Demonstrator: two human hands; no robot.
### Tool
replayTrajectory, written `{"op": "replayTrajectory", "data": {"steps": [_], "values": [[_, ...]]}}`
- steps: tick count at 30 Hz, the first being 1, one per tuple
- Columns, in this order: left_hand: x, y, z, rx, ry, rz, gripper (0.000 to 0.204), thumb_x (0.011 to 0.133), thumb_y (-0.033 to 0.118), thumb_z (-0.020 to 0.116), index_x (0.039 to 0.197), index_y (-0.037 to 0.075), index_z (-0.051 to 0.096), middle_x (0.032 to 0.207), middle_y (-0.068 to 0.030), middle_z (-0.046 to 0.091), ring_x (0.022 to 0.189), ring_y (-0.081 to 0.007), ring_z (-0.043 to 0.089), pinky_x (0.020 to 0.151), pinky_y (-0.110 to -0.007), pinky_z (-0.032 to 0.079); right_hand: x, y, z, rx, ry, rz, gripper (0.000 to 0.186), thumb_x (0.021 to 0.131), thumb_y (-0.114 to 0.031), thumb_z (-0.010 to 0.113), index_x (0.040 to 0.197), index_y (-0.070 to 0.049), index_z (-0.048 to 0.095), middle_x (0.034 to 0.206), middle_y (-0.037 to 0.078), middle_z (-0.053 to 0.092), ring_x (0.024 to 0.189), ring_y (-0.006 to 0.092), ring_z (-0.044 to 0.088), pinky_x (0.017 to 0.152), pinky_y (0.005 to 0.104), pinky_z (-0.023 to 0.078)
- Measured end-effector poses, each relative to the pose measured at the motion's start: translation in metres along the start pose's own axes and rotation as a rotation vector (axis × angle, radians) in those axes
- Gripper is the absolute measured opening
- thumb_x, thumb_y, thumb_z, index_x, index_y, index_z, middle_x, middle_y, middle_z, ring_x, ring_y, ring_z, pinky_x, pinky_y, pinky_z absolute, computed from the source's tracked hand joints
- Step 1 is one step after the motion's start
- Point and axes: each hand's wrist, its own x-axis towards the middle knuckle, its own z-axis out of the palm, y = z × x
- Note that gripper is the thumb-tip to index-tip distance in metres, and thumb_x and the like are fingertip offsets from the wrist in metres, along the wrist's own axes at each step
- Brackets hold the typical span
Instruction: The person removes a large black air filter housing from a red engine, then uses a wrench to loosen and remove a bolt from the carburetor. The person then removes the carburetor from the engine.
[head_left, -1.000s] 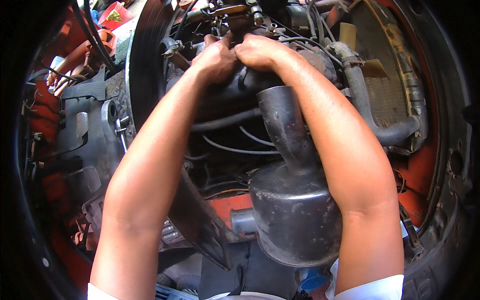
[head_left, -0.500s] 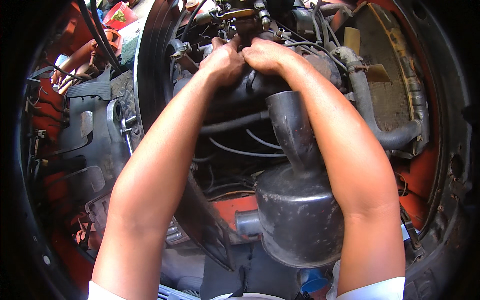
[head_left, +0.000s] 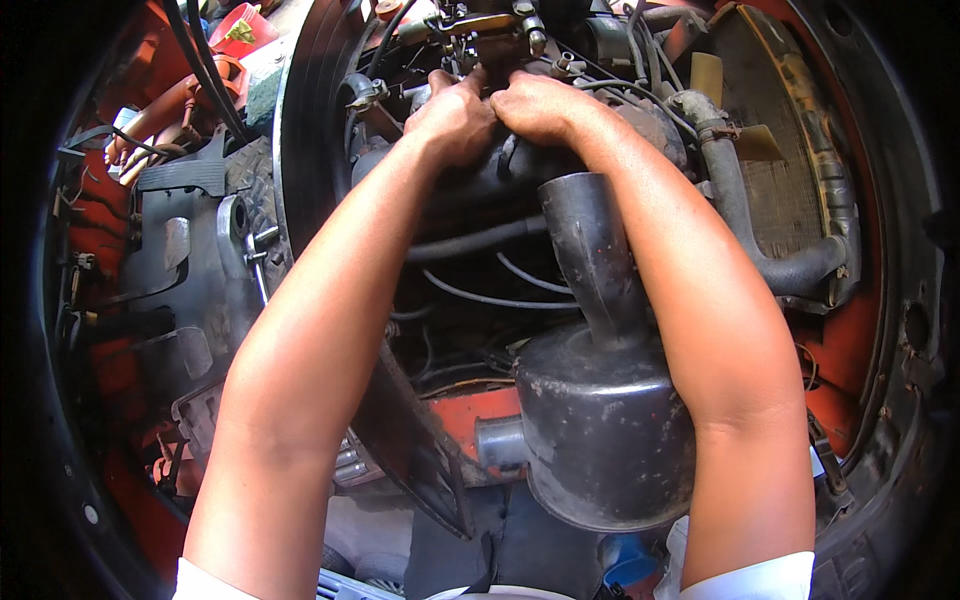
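Note:
Both my arms reach forward over an engine bay. My left hand is closed, fingers curled in against the far side of the engine, below a metal engine part with a brass-coloured lever. Close beside it, my right hand is bent into a near fist at the same spot. The fingertips and whatever they grip are hidden by the hands. Just nearer than them lies a dark rounded engine cover. A black metal canister with a wide upright neck stands between my forearms.
At the right are a radiator and a thick grey hose. A tall dark curved panel rises left of the engine. Farther left are a pedal and a red plastic container. Thin cables cross the gap below the engine.
The whole view has shifted slightly. My hands remain at the same place on the engine, with only slight movement of the fingers.

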Motion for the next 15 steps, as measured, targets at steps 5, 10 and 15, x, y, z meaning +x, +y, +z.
{"op": "replayTrajectory", "data": {"steps": [5, 10, 15], "values": [[-0.004, 0.001, 0.0, -0.287, 0.002, -0.05, 0.044, 0.104, 0.024, 0.051, 0.147, 0.023, 0.061, 0.161, -0.0164, 0.046, 0.142, -0.0452, 0.04, 0.121, -0.049, 0.039, 0.004, -0.004, -0.001, -0.178, -0.023, -0.056, 0.041, 0.101, -0.014, 0.048, 0.135, -0.014, 0.071, 0.141, 0.016, 0.067, 0.126, 0.0328, 0.067, 0.109, 0.0466, 0.052], [-0.005, 0.003, -0.005, -0.421, 0.105, -0.191, 0.059, 0.101, 0.027, 0.053, 0.158, 0.018, 0.046, 0.152, -0.0169, 0.055, 0.143, -0.0421, 0.042, 0.113, -0.048, 0.048, 0.011, -0.008, -0.002, -0.202, -0.042, -0.065, 0.042, 0.1, -0.018, 0.05, 0.136, -0.015, 0.071, 0.142, 0.016, 0.066, 0.127, 0.0333, 0.066, 0.109, 0.0476, 0.052], [-0.006, 0.004, -0.013, -0.306, -0.045, -0.081, 0.045, 0.105, 0.03, 0.053, 0.149, 0.022, 0.062, 0.167, -0.0215, 0.036, 0.151, -0.0481, 0.027, 0.128, -0.05, 0.027, -0.001, -0.004, 0.003, 0.042, 0.062, 0.094, 0.043, 0.099, -0.019, 0.05, 0.137, -0.016, 0.07, 0.142, 0.016, 0.066, 0.127, 0.0345, 0.066, 0.109, 0.0522, 0.051]]}}
